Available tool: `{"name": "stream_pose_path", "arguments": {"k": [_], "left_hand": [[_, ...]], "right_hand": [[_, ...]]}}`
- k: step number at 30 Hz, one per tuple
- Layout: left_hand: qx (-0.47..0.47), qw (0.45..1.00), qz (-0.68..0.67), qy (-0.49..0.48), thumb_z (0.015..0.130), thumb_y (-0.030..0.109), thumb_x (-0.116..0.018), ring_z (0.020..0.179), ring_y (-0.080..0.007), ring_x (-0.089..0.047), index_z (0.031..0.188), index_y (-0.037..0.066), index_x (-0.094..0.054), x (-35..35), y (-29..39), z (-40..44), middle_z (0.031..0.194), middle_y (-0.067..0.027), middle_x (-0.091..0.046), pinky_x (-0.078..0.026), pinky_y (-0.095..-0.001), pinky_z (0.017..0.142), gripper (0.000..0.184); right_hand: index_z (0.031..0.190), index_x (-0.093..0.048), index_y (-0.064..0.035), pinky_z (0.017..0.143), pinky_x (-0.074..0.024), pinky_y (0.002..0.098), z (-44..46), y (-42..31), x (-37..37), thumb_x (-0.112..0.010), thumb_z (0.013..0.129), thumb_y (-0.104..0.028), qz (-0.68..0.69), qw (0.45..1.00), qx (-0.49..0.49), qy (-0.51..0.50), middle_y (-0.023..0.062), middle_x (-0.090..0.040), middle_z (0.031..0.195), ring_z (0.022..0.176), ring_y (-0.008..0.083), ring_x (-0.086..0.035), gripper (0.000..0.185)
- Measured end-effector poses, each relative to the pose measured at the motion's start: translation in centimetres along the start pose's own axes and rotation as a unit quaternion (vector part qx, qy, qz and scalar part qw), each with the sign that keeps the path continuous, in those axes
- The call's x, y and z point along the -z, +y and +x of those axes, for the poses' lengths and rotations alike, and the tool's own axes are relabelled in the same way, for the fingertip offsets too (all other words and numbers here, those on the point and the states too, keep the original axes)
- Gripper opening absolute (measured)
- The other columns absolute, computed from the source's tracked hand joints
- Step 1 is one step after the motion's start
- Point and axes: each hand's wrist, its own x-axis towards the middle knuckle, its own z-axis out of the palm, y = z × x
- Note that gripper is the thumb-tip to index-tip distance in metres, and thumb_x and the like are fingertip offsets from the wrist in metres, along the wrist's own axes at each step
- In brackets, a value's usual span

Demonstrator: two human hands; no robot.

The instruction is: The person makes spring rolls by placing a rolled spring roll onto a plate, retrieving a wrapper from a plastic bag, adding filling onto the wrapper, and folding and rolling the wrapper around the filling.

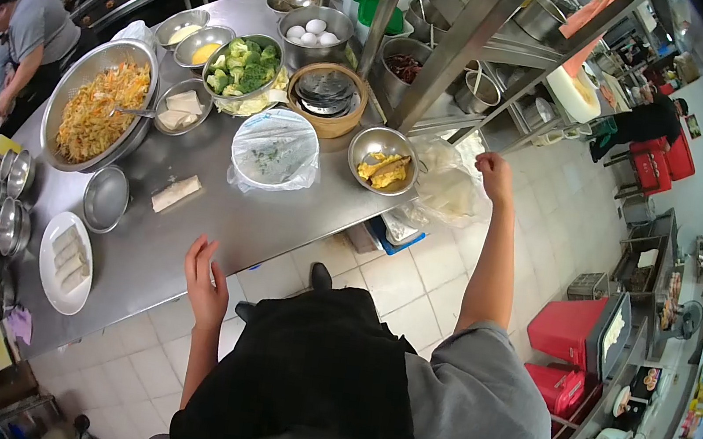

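My left hand [207, 280] is just off the front edge of the steel table [218, 224], fingers stretched out and holding nothing. Beyond it, a single pale wrapped roll [175, 194] lies on the table. Several similar rolls line a white oval plate [67, 263] to the left. My right hand [494, 178] is raised beside clear plastic bags [450, 179] at the table's right end. Its fingers are curled in, and whatever they may hold is too small to make out. Left of those bags, a steel bowl [383, 161] contains yellow pieces.
A big bowl of shredded filling [103, 113], a plastic-covered container [276, 147], broccoli [245, 66], eggs [313, 33] and a bamboo steamer [326, 101] crowd the table. Metal shelf posts [462, 52] rise at its right end. One person [34, 36] bends at the left; another [648, 125] stands far right.
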Motion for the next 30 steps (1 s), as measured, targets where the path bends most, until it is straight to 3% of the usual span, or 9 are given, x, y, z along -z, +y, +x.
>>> {"name": "stream_pose_path", "arguments": {"k": [5,7,9,11,12,16,19,25,30], "left_hand": [[-0.016,1.0,0.004,-0.014,0.091,-0.011,-0.051,0.127,-0.0355,-0.056,0.127,0.002,-0.06,1.5,-1.7,0.2,0.141,-0.0175,-0.051,-0.048,-0.042,0.102,0.039],[-0.017,1.0,0.011,-0.012,0.091,-0.011,-0.05,0.126,-0.035,-0.056,0.127,0.002,-0.06,2.1,-2.2,0.0,0.141,-0.017,-0.051,-0.049,-0.0419,0.102,0.04],[-0.016,1.0,0.013,-0.016,0.091,-0.011,-0.05,0.125,-0.0345,-0.057,0.127,0.002,-0.06,2.3,-2.6,-0.2,0.141,-0.0167,-0.052,-0.049,-0.0419,0.102,0.04],[-0.012,1.0,0.011,-0.024,0.091,-0.011,-0.05,0.125,-0.0342,-0.057,0.127,0.002,-0.061,2.3,-2.6,-0.5,0.141,-0.0165,-0.052,-0.049,-0.0419,0.102,0.04],[-0.013,0.999,0.01,-0.03,0.091,-0.011,-0.05,0.125,-0.0341,-0.057,0.127,0.002,-0.061,2.1,-2.5,-0.6,0.141,-0.0166,-0.052,-0.049,-0.0419,0.102,0.04],[-0.01,0.998,0.01,-0.054,0.091,-0.011,-0.051,0.125,-0.034,-0.057,0.126,0.003,-0.061,0.9,-1.2,-0.6,0.14,-0.0165,-0.052,-0.049,-0.0417,0.102,0.039],[0.016,0.998,-0.003,-0.067,0.089,-0.013,-0.053,0.128,-0.0355,-0.055,0.125,0.002,-0.061,-0.5,0.4,-0.5,0.138,-0.0171,-0.054,-0.047,-0.042,0.105,0.04],[0.031,0.996,0.005,-0.087,0.088,-0.013,-0.053,0.128,-0.0359,-0.055,0.124,0.002,-0.062,-3.0,3.4,-0.6,0.137,-0.017,-0.055,-0.045,-0.0421,0.106,0.04],[0.002,0.996,0.029,-0.084,0.088,-0.014,-0.053,0.122,-0.0344,-0.059,0.122,0.003,-0.063,-3.7,4.1,-0.7,0.136,-0.0164,-0.055,-0.052,-0.04,0.097,0.04]], "right_hand": [[0.119,-0.068,0.0005,0.086,-0.0543,0.0405,0.1,4.6,-3.0,-0.075,0.089,-0.041,-0.074,0.994,-0.051,-0.057,0.0203,-0.074,0.105,0.097,0.03,-0.07,0.052],[0.136,-0.057,-0.001,0.101,-0.0505,0.0443,-2.2,4.3,-4.5,-0.081,0.076,-0.06,-0.185,0.974,-0.085,-0.102,0.028,-0.064,0.126,0.118,0.04,-0.063,0.087],[0.139,-0.054,-0.0017,0.104,-0.0486,0.0457,-4.1,5.5,-7.1,-0.085,0.07,-0.06,-0.177,0.979,-0.054,-0.082,0.0302,-0.058,0.134,0.123,0.0419,-0.059,0.096],[0.137,-0.056,-0.0018,0.104,-0.0485,0.0459,-5.2,5.2,-8.7,-0.087,0.069,-0.055,-0.186,0.975,-0.069,-0.098,0.0282,-0.056,0.135,0.124,0.041,-0.058,0.091],[0.132,-0.06,-0.0048,0.102,-0.0498,0.0461,-5.3,5.9,-9.8,-0.086,0.074,-0.045,-0.169,0.979,-0.072,-0.088,0.0248,-0.06,0.131,0.12,0.0405,-0.059,0.075],[0.122,-0.065,-0.0104,0.097,-0.0518,0.0462,-4.3,7.0,-12.6,-0.079,0.084,-0.034,-0.142,0.982,-0.129,0.007,0.0196,-0.063,0.127,0.114,0.0385,-0.062,0.047],[0.123,-0.062,-0.0101,0.094,-0.0521,0.0467,-1.8,6.4,-13.4,-0.081,0.081,-0.04,-0.13,0.984,-0.119,0.005,0.0168,-0.063,0.126,0.114,0.0354,-0.062,0.054],[0.125,-0.052,-0.0105,0.092,-0.051,0.0492,1.4,2.5,-16.0,-0.081,0.075,-0.052,-0.289,0.931,-0.221,0.027,0.011,-0.06,0.127,0.118,0.031,-0.059,0.071],[0.107,-0.067,-0.0075,0.08,-0.0562,0.0491,5.2,6.3,-13.1,-0.062,0.093,-0.03,-0.272,0.956,-0.107,0.008,0.0183,-0.073,0.1,0.092,0.0367,-0.072,0.027]]}}
